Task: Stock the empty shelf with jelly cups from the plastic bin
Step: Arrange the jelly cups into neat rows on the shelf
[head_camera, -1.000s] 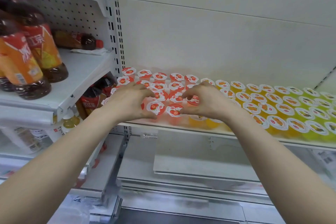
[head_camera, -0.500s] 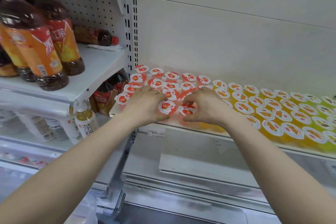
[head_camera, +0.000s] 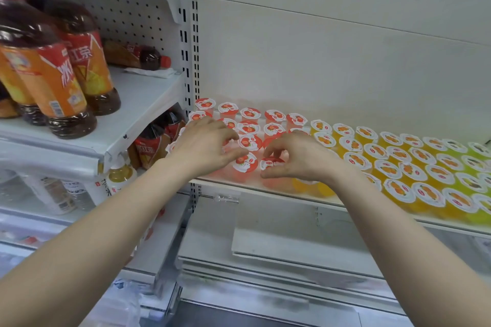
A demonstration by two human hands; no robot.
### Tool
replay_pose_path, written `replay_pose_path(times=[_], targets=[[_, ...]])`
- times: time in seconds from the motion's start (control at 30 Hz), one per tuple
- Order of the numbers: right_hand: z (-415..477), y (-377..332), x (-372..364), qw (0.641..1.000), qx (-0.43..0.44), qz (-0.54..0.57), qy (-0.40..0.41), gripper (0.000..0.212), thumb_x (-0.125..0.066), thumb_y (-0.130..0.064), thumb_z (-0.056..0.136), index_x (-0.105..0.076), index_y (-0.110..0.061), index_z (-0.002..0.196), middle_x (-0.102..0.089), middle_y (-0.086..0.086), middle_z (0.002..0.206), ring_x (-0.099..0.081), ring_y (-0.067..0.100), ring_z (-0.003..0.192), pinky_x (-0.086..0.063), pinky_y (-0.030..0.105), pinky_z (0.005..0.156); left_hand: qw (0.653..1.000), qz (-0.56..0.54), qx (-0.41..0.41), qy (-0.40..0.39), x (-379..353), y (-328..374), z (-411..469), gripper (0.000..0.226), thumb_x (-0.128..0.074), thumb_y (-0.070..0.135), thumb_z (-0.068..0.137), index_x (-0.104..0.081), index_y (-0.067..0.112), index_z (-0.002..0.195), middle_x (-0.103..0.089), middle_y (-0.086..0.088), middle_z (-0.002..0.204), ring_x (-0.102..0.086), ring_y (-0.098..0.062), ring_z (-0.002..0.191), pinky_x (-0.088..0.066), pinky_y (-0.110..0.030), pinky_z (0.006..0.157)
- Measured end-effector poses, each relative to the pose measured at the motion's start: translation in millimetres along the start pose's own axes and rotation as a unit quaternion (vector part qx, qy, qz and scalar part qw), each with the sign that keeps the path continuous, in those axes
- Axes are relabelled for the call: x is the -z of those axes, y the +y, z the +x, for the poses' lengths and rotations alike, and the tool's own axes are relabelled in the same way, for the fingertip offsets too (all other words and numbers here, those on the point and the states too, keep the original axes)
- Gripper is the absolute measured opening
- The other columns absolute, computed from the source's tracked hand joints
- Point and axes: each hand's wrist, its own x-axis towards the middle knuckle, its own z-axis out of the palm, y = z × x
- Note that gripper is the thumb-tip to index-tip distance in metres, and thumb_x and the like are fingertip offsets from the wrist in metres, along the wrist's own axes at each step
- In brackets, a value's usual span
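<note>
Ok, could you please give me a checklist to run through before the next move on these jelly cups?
1. Right hand pinches the front red jelly cup: ok.
2. Left hand free: cannot tell, it covers cups.
3. Neighbouring red cup upright, lid up: ok.
4. Orange jelly cups and green jelly cups kept apart from red: ok.
5. Plastic bin within reach: cannot tell, out of view.

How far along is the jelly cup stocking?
Done: shelf carries rows of red jelly cups, orange jelly cups and green jelly cups across its visible width. In hand: right hand pinches a front red cup; left hand touches its neighbour. Left: squaring the red front row, probably; the bin is out of view, so remaining stock is unknown.
</note>
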Motion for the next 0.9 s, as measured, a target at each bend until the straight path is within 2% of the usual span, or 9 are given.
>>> replay_pose_path(times=[0.13,0.3,0.4,0.5,0.67,0.83,0.9], targets=[[19,7,4,0.999,-0.027,0.008,0.036,0.036,-0.063,-0.06,0.079,-0.072,-0.032,0.1,-0.068,-0.013,0.09,-0.061,0.01,0.086,-0.05,0.03,0.071,1.0,0.001,-0.002,0.009,4,-12,21,0.049,-0.042,0.061,0.092,-0.068,0.027,0.117,-0.066,0.004,0.115,-0.054,-0.022,0.112,-0.044,-0.039,0.093],[63,18,6,0.993,-0.066,-0.052,0.083,0.035,-0.058,-0.042,0.091,-0.066,-0.025,0.12,-0.07,-0.003,0.109,-0.054,0.024,0.105,-0.046,0.038,0.088,0.999,0.004,0.033,-0.023,7,-35,65,0.041,-0.048,0.048,0.097,-0.06,0.025,0.129,-0.061,-0.004,0.125,-0.051,-0.029,0.117,-0.044,-0.043,0.096],[91,24,4,0.989,-0.069,-0.077,0.102,0.036,-0.057,-0.038,0.093,-0.063,-0.023,0.125,-0.069,0.0,0.116,-0.053,0.027,0.109,-0.044,0.039,0.091,0.999,0.003,0.041,-0.021,6,-47,92,0.042,-0.052,0.045,0.096,-0.06,0.023,0.13,-0.06,-0.005,0.128,-0.05,-0.03,0.119,-0.045,-0.045,0.096],[119,32,3,0.988,-0.079,-0.094,0.094,0.04,-0.058,-0.041,0.093,-0.06,-0.024,0.129,-0.067,0.001,0.121,-0.052,0.027,0.114,-0.043,0.04,0.092,0.997,0.016,0.052,-0.05,0,-55,113,0.044,-0.054,0.045,0.095,-0.056,0.025,0.134,-0.057,-0.005,0.133,-0.048,-0.03,0.123,-0.045,-0.046,0.098],[155,42,-2,0.992,-0.073,-0.1,0.035,0.053,-0.055,-0.057,0.091,-0.057,-0.026,0.133,-0.064,-0.001,0.127,-0.048,0.027,0.121,-0.04,0.042,0.096,0.991,0.049,0.044,-0.119,-13,-65,138,0.052,-0.051,0.052,0.094,-0.049,0.028,0.14,-0.055,-0.003,0.138,-0.047,-0.029,0.126,-0.043,-0.042,0.101],[170,45,-9,0.994,-0.044,-0.103,0.009,0.045,-0.056,-0.054,0.089,-0.064,-0.026,0.124,-0.068,-0.004,0.118,-0.05,0.026,0.115,-0.041,0.041,0.092,0.99,0.063,0.017,-0.128,-22,-75,143,0.048,-0.052,0.06,0.09,-0.062,0.032,0.127,-0.068,0.002,0.119,-0.061,-0.024,0.107,-0.049,-0.039,0.09],[173,46,-11,0.994,-0.04,-0.098,0.016,0.042,-0.057,-0.053,0.089,-0.067,-0.026,0.119,-0.069,-0.005,0.114,-0.051,0.024,0.111,-0.043,0.04,0.09,0.991,0.06,0.015,-0.122,-24,-76,144,0.048,-0.053,0.059,0.09,-0.062,0.03,0.127,-0.068,0.001,0.117,-0.06,-0.024,0.106,-0.049,-0.039,0.09]])
